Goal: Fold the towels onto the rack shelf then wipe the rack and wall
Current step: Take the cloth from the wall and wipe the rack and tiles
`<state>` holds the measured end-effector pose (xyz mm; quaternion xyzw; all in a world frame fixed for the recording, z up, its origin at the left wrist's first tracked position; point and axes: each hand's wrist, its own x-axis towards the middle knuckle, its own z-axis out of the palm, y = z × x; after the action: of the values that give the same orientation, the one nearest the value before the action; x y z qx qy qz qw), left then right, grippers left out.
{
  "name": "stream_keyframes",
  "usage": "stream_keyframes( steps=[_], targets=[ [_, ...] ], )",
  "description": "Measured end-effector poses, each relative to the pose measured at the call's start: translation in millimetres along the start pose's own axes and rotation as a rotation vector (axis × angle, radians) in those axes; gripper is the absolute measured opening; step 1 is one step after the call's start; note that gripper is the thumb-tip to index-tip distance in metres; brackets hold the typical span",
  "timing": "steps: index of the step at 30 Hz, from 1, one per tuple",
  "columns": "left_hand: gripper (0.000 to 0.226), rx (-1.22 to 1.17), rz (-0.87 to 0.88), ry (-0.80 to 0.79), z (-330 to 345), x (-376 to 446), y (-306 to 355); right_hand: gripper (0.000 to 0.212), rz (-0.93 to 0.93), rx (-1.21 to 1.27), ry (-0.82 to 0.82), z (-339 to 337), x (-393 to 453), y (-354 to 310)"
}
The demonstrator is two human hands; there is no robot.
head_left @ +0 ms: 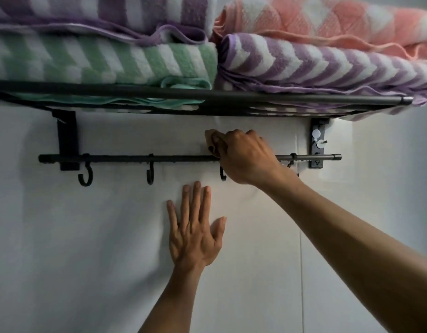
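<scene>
A white wall (99,236) is seen behind everything. A black rack shelf (207,96) is fixed high on it. Four folded towels are stacked on the shelf: a green and white towel (106,63) on the left with a purple and white towel (99,15) on top, and a purple zigzag towel (315,63) on the right with a pink and white towel (327,20) on top. Below the shelf, a thin black bar (126,158) with small hooks (85,176) is hung. The left hand (195,234) is laid flat on the wall under the bar, with the fingers straight and spread. The right hand (246,156) is curled over the bar, and a small cloth (213,141) is gripped in its fingers and pressed against the bar.
</scene>
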<state>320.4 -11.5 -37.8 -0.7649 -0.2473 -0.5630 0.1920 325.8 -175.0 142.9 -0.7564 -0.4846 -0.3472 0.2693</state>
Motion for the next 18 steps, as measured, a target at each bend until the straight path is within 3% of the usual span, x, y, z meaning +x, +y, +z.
stream_keyframes(
  steps=[7,15,18],
  targets=[
    [0.078,-0.04,-0.007,0.016,1.4,0.9,-0.1,0.012,-0.101,0.047,-0.025,11.6,10.9,-54.3],
    [0.075,-0.022,0.009,-0.094,4.8,-1.4,-1.3,0.005,-0.19,0.098,-0.108,22.3,20.0,-118.8],
    [0.077,-0.019,0.016,-0.023,6.0,-2.2,-2.8,0.009,-0.202,0.149,-0.137,23.1,26.6,-133.4]
  ],
)
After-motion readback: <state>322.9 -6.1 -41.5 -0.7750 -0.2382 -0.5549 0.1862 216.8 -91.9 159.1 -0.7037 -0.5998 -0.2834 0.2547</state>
